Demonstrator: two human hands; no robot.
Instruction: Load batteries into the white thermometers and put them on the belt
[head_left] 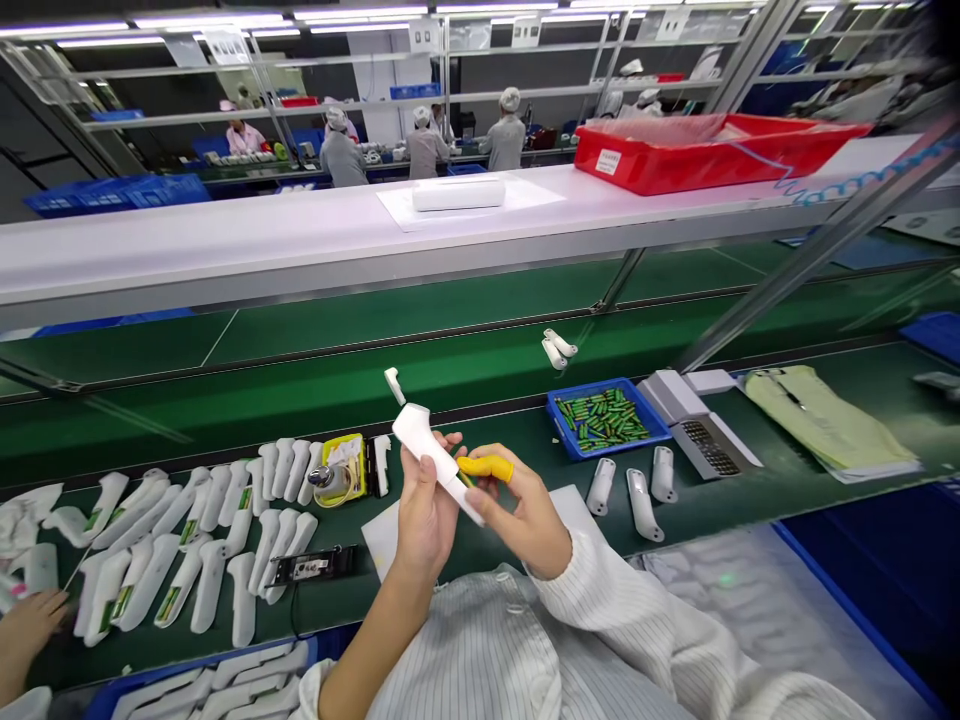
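A white handheld thermometer-shaped device (420,435) is tilted in front of my chest, its head up and to the left. My left hand (429,505) is closed around its middle. My right hand (517,500), a yellow finger cot (486,467) on one finger, pinches a white cover piece (466,498) at the device's lower end. Whether that cover is fully seated I cannot tell. To the right, a blue tray (555,412) holds many green batteries (604,418). Several loose white covers (643,505) lie beside it.
Rows of white devices (206,585), some with batteries showing, cover the bench at left. A person's hand (34,630) is there. A black fixture (315,566) and yellow box (365,470) stand nearby. A red bin (645,165) sits on the shelf above; a metal post (795,270) slants at right.
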